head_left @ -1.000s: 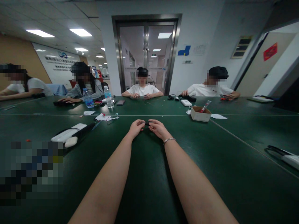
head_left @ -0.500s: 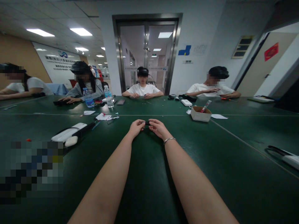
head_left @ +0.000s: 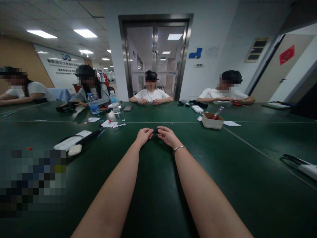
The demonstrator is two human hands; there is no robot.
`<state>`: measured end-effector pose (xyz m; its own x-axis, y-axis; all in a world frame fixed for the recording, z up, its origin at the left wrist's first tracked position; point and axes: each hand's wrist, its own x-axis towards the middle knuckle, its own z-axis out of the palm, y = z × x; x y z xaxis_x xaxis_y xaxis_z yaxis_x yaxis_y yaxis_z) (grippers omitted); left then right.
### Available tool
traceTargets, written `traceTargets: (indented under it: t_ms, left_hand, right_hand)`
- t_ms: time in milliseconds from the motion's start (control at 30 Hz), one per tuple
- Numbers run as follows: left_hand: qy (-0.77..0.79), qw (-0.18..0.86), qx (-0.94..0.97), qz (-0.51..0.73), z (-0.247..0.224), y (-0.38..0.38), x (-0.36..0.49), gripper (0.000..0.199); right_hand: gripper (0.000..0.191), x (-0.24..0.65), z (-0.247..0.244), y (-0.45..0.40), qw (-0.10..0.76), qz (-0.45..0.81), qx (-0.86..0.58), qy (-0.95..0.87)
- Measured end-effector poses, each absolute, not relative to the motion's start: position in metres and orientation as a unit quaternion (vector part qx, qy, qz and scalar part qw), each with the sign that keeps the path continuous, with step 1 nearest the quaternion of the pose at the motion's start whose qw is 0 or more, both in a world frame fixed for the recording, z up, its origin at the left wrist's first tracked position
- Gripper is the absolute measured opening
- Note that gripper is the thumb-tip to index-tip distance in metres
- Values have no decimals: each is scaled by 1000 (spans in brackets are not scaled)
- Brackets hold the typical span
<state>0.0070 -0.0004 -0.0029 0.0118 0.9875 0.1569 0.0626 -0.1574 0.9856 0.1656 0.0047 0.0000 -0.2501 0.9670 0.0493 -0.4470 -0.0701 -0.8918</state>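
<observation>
My left hand [head_left: 145, 136] and my right hand [head_left: 167, 135] meet over the green table [head_left: 158, 185], arms stretched out in front of me. Between their fingertips is a small dark object [head_left: 155, 131], short and roughly bar-shaped; its kind is too small to make out. The left thumb and fingers pinch one end, and the right thumb and fingers pinch the other. A metal bracelet [head_left: 179, 149] circles my right wrist.
To the left lie a white device [head_left: 73, 140] with a black strap and several paper scraps [head_left: 109, 123]. Two water bottles [head_left: 115, 103] stand farther back. A small open box [head_left: 212, 121] holding a tool is at the right. Several people sit around the table.
My hands stay almost in place on the small dark object, with only slight finger motion. Across the table at the right, a person's raised hand has come down.
</observation>
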Motion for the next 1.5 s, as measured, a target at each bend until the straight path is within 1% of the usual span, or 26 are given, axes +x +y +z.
traceTargets:
  t_ms: [267, 567, 1000, 1167, 1333, 1500]
  left_hand:
    - [500, 425, 563, 503, 1, -3, 7, 27]
    - [520, 382, 595, 479, -6, 2, 5, 42]
    - [568, 282, 635, 442, 0, -3, 4, 50]
    - [570, 303, 625, 439, 0, -3, 5, 48]
    - [534, 371, 596, 472, -3, 0, 7, 38]
    - [490, 395, 591, 505, -2, -1, 7, 30]
  right_hand:
    - [16, 166, 0, 5, 527, 665, -308, -431]
    - [17, 165, -2, 3, 535, 659, -295, -438]
    - [17, 166, 0, 2, 521, 663, -294, -449]
    - [17, 166, 2, 1, 518, 665, -300, -447]
    - [13, 165, 2, 2, 526, 659, -320, -432]
    - [8, 163, 2, 3, 541, 659, -332, -404]
